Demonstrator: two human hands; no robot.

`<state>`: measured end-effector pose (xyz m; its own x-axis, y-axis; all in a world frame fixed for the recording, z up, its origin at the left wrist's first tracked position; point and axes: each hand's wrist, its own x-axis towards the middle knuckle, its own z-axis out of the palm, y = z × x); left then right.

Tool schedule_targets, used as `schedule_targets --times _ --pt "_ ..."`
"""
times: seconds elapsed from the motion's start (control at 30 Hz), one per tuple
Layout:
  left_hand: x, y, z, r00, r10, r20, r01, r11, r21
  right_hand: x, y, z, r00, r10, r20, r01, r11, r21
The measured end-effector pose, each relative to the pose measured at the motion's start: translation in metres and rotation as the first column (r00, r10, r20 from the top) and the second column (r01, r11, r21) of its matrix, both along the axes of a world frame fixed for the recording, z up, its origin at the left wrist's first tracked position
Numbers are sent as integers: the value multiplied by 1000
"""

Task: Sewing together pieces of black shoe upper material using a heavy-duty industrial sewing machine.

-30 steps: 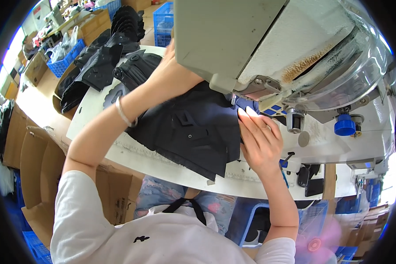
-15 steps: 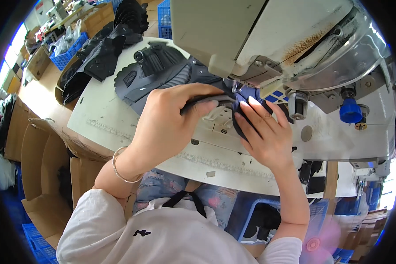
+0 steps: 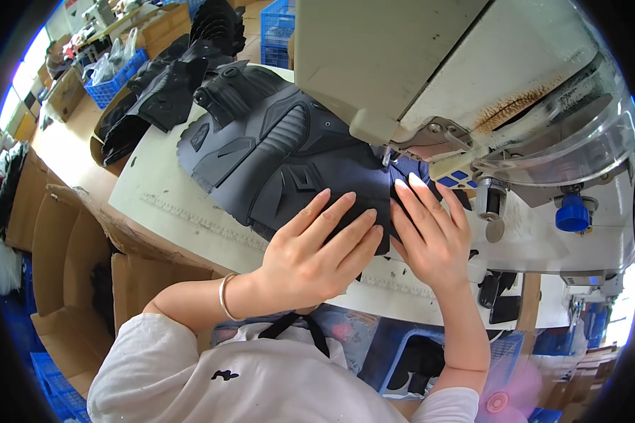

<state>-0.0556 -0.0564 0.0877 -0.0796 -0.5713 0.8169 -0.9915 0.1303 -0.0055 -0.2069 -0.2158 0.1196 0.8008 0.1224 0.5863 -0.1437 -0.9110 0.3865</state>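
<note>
Black panel (image 3: 275,151), left hand (image 3: 314,255) atop

Black molded piece (image 3: 271,156) on white worktable (image 3: 148,176)

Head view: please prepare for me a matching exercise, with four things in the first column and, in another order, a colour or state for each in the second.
Things:
1. left hand
2. bangle
3. round knob below the clear cover
4. fan at the lower right

Colour or state:
A. pink
B. touching the dark panel
C. blue
D. silver

Right pairs: 1-B, 2-D, 3-C, 4-A.
</note>
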Motion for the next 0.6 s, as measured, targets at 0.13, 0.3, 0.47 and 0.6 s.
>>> schedule_targets --times 0.13,0.3,0.47,0.6 --pt "0 -3 -5 1000 7 -6 -7 999 -42 2 1 -1 1000 -2 12 2 1000 -8" --pt "7 -4 -8 997 12 75 -9 999 -42 6 2 -5 998 4 57 -2 999 -38" --pt "17 -7 -6 997 -35 66 39 998 -58 8 8 -8 996 -57 66 58 998 -10" --pt "21 -8 -6 995 -39 91 45 997 -64 9 10 -10 994 -62 85 62 998 -1"
